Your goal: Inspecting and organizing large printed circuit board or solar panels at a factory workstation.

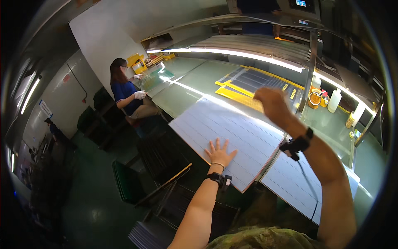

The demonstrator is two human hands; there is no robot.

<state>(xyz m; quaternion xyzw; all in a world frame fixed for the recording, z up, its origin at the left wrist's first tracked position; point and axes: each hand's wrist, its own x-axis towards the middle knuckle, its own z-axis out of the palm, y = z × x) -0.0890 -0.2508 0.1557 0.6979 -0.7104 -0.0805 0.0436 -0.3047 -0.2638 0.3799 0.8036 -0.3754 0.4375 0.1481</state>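
**Left palm flat on white panel, right hand raised over far edge**

Far left, approx 10 o'clock: co-worker in blue top, white gloves, seated at the far end of the green bench, handling a clear sheet. Dark racks stand on the floor below, approx 7 o'clock.

Centre: white panel, big, thin, w/ fine dotted rows. It lies flat on the bench edge; long axis runs roughly 10 to 4 o'clock. L hand rests on its near edge, palm down, fingers spread, gripping nothing. Black band on that wrist.

Right of centre: R hand is lifted above the panel's far edge, approx 1 o'clock from the L hand. Seen from the back, fingers curled; can't tell if it pinches anything. Hands are well apart. Black wrist strap w/ cable hangs off that forearm.

Key relation: panel lies straight ahead of the person and under both hands. L hand touches it, so it's the nearer one; R looks clear of the surface.

Further right: second white panel just beside the first, at 4 o'clock. Yellow-framed tray behind, at 12. White bottles and tape roll at 2 o'clock.
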